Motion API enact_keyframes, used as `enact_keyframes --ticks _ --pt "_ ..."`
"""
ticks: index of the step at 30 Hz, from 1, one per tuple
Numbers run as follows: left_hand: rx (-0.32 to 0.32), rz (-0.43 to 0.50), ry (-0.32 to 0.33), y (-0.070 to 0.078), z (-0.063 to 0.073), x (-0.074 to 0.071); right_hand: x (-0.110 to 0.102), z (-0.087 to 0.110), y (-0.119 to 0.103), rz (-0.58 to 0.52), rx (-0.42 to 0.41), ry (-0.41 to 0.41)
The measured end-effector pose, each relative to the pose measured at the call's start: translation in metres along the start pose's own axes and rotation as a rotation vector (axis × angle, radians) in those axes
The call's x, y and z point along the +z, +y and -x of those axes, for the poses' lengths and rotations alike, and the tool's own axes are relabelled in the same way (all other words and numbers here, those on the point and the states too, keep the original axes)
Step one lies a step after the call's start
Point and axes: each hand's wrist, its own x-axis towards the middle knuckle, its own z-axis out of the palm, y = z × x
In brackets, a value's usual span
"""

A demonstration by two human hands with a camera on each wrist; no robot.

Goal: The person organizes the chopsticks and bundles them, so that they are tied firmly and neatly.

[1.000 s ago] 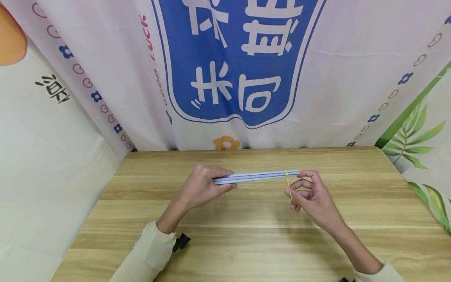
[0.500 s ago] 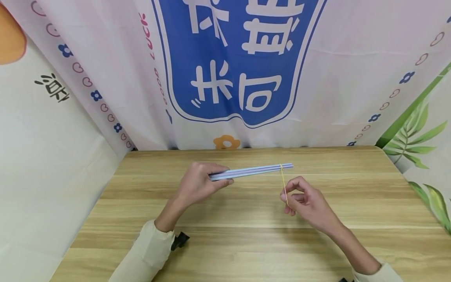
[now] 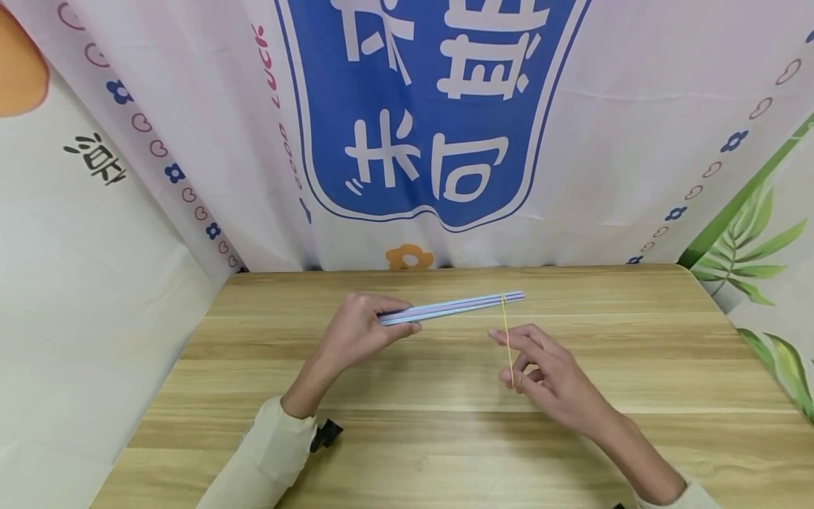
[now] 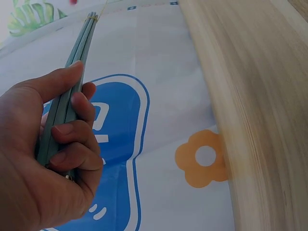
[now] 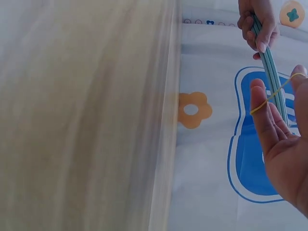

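Note:
A bundle of slim pale blue and purple chopsticks is held above the table, sloping up to the right. My left hand grips its thicker end, with the fingers curled round the sticks in the left wrist view. Near the thin end, a yellow rubber band goes round the bundle. The band stretches down to my right hand, which holds it taut at the thumb while the index finger reaches out to the left. In the right wrist view, the rubber band runs between two spread fingertips.
The wooden table lies below both hands. Behind it hangs a printed cloth with a blue sign, meeting the table's back edge. A small black clip-like piece sits at the left cuff.
My right hand has moved off the chopstick tips, down and a little left, drawing the band longer. Its index finger has stretched out. The chopsticks' far end has risen and shifted left.

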Motion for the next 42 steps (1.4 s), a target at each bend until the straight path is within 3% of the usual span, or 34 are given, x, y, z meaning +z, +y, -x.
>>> enact_keyframes --ticks 4,8,12,15,22,26,35,42 --pt "-0.032 0.007 -0.005 0.000 0.000 0.000 0.004 0.002 -0.005 0.004 0.032 0.013" --pt "-0.025 0.000 0.018 0.001 0.001 0.000 0.011 0.002 -0.011 -0.167 0.088 0.058" --pt "0.045 -0.004 0.072 0.004 0.002 0.001 0.015 0.000 -0.019 -0.465 0.209 0.062" --pt "0.124 0.015 0.107 0.005 0.002 0.004 0.015 0.000 -0.023 -0.615 0.291 0.070" --pt "0.231 0.063 0.084 0.002 0.000 0.005 0.003 -0.002 -0.021 -0.862 0.297 0.118" --pt "0.257 0.071 0.032 -0.002 0.000 0.003 -0.006 -0.004 -0.019 -0.880 0.325 0.142" --pt "0.354 0.097 -0.052 -0.005 0.001 -0.002 -0.015 -0.005 -0.011 -0.891 0.304 0.163" --pt "0.350 0.107 -0.119 -0.001 0.004 -0.005 -0.017 -0.004 -0.012 -0.721 0.377 0.164"
